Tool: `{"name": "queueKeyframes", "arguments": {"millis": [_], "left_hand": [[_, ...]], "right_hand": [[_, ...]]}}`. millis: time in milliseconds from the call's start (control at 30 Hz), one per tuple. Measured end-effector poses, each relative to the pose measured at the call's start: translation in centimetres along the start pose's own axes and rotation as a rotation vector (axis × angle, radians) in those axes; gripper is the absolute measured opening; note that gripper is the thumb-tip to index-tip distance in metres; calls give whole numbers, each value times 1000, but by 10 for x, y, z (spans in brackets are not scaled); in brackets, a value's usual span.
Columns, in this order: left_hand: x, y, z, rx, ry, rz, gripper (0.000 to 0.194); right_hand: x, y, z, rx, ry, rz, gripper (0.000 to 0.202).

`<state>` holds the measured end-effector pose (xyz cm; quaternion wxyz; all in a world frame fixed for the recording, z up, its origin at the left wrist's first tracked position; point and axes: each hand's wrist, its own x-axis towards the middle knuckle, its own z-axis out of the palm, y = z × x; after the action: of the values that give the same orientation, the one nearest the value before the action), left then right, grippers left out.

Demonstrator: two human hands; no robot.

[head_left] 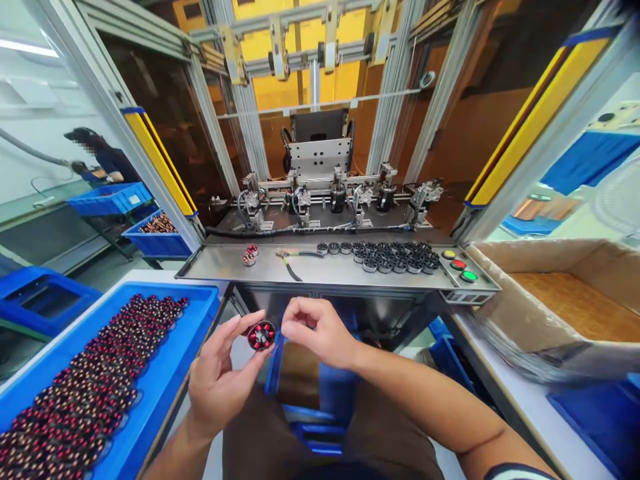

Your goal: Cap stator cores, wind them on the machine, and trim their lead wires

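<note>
My left hand (223, 373) grips a small round motor stator (261, 336) by its rim, between thumb and fingers. Its face shows red segments around a dark centre and is turned up toward me. Just right of it, my right hand (317, 330) is closed in a pinch, its fingertips a short gap from the stator. Whatever may be between those fingertips is too small to make out. Beyond the hands, a metal ledge (250, 273) holds two red-and-copper stators (249, 256), a pair of pliers (295, 261) with yellow-black handles, and several dark round parts (397, 257).
At the left stands a blue tray (200, 313) full of stators. Behind the ledge is a machine with several clamping stations (300, 200). Yellow, red and green buttons (458, 265) sit at the ledge's right end, near a cardboard box (560, 257). A person (107, 157) works far left.
</note>
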<state>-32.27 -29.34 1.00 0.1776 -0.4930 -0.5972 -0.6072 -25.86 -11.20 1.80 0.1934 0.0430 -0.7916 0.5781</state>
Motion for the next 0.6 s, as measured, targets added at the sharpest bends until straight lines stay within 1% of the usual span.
{"name": "queueKeyframes", "arguments": {"millis": [67, 100, 167, 267, 300, 367, 433, 500, 600], "left_hand": [[-5, 10, 7, -56, -22, 17, 86], [-6, 14, 9, -94, -24, 1, 86], [-6, 21, 14, -209, -25, -94, 82], [-6, 31, 17, -405, -47, -283, 74], [-7, 33, 18, -449, -57, -320, 73], [-7, 35, 21, -477, -48, -321, 73], [-6, 35, 26, -444, -5, -264, 76], [-5, 33, 33, -394, 39, -206, 79], [-4, 29, 42, -362, 49, -207, 77]], "right_hand": [[-21, -16, 4, 225, -21, 95, 46], [-28, -22, 2, 341, -27, 140, 45], [-37, -27, -11, 520, -68, 185, 43], [-46, -19, -41, 672, -231, 174, 39], [-50, -13, -49, 698, -273, 171, 38], [-58, -1, -57, 731, -286, 187, 35], [-66, 7, -49, 757, -242, 222, 30], [-72, 9, -29, 816, -194, 277, 32], [-76, 3, 4, 957, -128, 391, 41]]}}
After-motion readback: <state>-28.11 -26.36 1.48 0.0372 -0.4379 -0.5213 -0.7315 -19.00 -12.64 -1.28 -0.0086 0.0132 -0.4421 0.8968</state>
